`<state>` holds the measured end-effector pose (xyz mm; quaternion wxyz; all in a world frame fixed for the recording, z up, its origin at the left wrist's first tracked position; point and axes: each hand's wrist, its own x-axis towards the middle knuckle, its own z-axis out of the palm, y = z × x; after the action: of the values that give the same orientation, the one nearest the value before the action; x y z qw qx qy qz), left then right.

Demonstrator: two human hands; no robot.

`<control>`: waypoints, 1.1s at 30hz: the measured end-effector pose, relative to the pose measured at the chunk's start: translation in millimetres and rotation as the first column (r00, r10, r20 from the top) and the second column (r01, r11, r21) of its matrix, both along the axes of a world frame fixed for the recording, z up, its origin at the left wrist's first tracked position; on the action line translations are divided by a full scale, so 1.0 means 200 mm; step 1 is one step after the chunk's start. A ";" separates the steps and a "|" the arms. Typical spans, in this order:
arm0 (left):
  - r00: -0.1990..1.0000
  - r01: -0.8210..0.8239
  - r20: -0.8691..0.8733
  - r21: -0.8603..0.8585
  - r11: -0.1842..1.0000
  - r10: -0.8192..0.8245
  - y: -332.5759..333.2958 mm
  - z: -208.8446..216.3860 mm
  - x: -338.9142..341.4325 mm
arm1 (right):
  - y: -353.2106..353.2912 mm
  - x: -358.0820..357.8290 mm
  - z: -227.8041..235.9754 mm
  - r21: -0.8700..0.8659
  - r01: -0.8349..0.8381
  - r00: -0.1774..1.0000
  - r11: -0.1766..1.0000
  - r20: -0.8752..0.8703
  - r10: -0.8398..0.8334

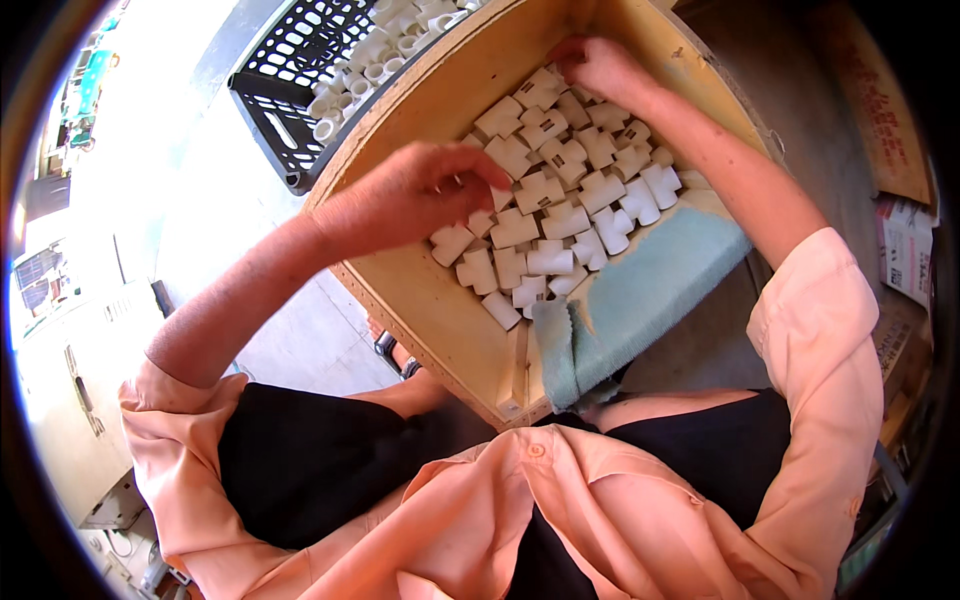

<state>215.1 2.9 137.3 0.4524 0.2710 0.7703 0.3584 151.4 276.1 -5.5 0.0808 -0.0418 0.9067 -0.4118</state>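
Note:
Inside a wooden box [390, 255], white T-shaped pipe fittings [550, 260] lie packed close together in rough rows. My left hand [425, 195] hovers over the left side of the fittings, its fingers bent but apart, with one white fitting just by the fingertips. At the far end of the box, my right hand [605, 72] reaches down beside the far wall, close to the fittings in that corner. Its fingertips are partly hidden, so whether they grip a fitting does not show. A light blue cloth [650, 290] covers the box's near right edge.
Beyond the box's left wall stands a black slatted crate [285, 120] heaped with more loose white fittings. The box sits between my legs. Cardboard cartons [905, 245] stand along the right side. A pale cabinet [85, 380] is at the far left.

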 end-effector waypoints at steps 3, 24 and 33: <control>0.993 -0.088 -0.074 0.058 0.994 0.092 0.03 0.11 -0.10 | -0.01 0.09 0.11 0.010 -0.035 0.997 0.999 -0.064 0.036; 0.785 -0.487 -0.391 0.090 0.868 0.481 -0.07 -0.11 -0.87 | 0.31 0.23 0.47 0.280 0.248 0.773 0.927 -0.634 -0.015; 0.823 -0.441 -0.374 0.052 0.896 0.427 0.10 -0.37 -1.02 | 0.29 0.23 0.49 0.168 0.262 0.821 0.950 -0.557 -0.128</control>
<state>11.4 23.2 62.7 0.2079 0.1439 0.8903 0.3787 198.2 334.7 92.9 -0.2160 -0.0523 0.9344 -0.2783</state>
